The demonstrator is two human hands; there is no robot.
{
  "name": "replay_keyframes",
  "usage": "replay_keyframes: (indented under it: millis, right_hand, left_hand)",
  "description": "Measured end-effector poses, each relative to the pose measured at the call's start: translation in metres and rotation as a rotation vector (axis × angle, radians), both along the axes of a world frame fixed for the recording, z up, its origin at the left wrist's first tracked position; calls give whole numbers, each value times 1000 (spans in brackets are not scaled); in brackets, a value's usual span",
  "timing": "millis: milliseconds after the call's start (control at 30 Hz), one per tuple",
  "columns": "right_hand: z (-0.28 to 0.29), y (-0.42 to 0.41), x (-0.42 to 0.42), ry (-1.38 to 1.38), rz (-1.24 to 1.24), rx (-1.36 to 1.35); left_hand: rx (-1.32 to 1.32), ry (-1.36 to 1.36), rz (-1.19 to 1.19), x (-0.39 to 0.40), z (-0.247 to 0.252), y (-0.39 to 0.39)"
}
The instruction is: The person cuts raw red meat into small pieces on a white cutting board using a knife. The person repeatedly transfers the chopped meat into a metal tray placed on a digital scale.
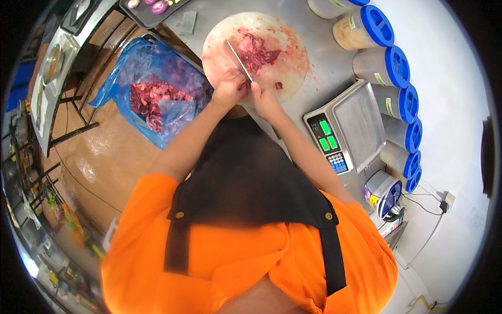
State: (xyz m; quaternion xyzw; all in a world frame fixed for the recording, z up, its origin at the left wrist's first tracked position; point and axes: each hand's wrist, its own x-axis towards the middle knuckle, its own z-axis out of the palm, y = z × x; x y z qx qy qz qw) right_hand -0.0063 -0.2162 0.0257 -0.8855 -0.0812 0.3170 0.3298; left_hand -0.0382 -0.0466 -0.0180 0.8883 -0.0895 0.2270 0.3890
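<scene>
My right hand (267,103) grips a kitchen knife (238,59), its blade pointing away from me across a round white cutting board (290,84). Curled fingers of my left hand (229,89) hold a piece of raw red meat (244,90) at the board's near edge, just left of the blade. Most of that piece is hidden by the fingers. A heap of cut raw meat (257,53) lies mid-board, right of the knife. One small red cube of meat (279,85) rests apart, closer to me. Red smears stain the board.
Left of the board, a blue plastic bag (121,70) holds more raw meat (151,98). A digital scale (362,123) stands on the steel table (327,84) at right. Blue-lidded containers (370,66) line the wall. A dark tray (147,19) with onions (160,7) is at far left.
</scene>
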Motion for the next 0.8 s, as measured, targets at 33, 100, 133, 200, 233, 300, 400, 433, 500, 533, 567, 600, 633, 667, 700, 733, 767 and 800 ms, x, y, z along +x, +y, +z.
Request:
replay_keyframes:
  millis: [33,100,133,200,233,300,400,433,500,533,567,600,633,667,700,733,767,800]
  right_hand:
    - [-1,-4,-2,32,0,-5]
    - [3,-20,-12,94,13,-9]
    - [5,-29,-23,50,1,18]
    - [12,-51,-51,-25,-34,57]
    - [10,-46,-45,-48,-19,56]
    - [4,-19,-22,-91,-3,48]
    - [6,24,18,-20,11,-94]
    - [-3,19,15,-75,7,-19]
    - [-15,-5,-7,-149,-4,89]
    - [-14,-17,-18,-168,-15,121]
    - [-6,-30,-30,-158,-39,111]
    - [0,-40,-37,-143,-68,98]
    - [-2,-39,-37,-90,-57,83]
    - [-7,-33,-26,-36,-46,68]
    - [-9,-25,-14,1,-37,67]
    - [-5,-19,-8,-58,-13,66]
    - [0,-14,-2,-118,9,65]
    - [7,-7,0,-171,42,68]
  left_hand:
    - [14,3,10,0,1,1]
    - [37,35,36,-2,1,4]
    - [45,63,53,-4,-2,5]
    - [55,26,94,-6,-6,1]
    - [39,23,74,-6,-7,1]
    - [1,22,17,-7,-5,-2]
    - [97,244,-39,-5,2,3]
    - [85,186,22,-3,1,8]
    - [48,76,157,-7,-5,11]
    - [21,77,174,-8,-8,15]
    - [-20,90,157,-7,-4,18]
    - [-64,108,134,-7,5,18]
    - [-101,137,94,-16,12,18]
    - [-136,154,77,-22,17,18]
    - [-125,161,115,-26,19,22]
    - [-117,168,159,-30,19,26]
    - [-110,174,201,-32,19,28]
    - [-109,147,170,-33,18,32]
